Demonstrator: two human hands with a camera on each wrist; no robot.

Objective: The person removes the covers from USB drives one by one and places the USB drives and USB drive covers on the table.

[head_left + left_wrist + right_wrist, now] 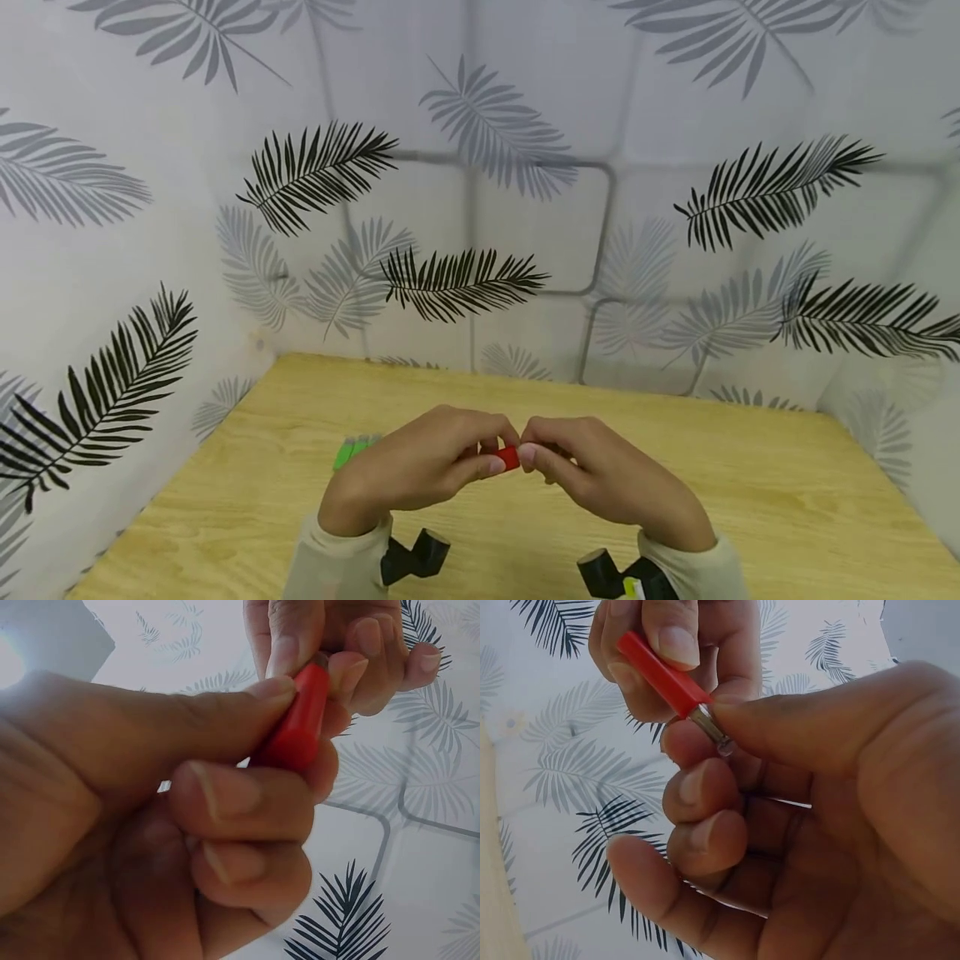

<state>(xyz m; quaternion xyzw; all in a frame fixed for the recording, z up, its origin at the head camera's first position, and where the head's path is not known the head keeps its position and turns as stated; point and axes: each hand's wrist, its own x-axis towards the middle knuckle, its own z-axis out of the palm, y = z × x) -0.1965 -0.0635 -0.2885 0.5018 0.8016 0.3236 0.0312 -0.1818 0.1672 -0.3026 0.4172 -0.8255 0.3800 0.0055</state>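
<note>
Between both hands is a small red plastic piece with a metal end (667,679), held a little above the wooden table. My left hand (431,458) pinches its red body between thumb and fingers. In the left wrist view the red body (300,724) slants between thumb and index finger. At the other end, my right hand (592,467) pinches by the metal part, thumb on one side and index finger on the other. Its other fingers curl loosely in the right wrist view. Fingertips of the two hands almost meet in the head view.
Several green pieces with grey ends (352,450) lie side by side on the wooden table (750,475), partly hidden behind the left hand. Leaf-patterned white curtain (525,225) hangs behind the table and along its sides.
</note>
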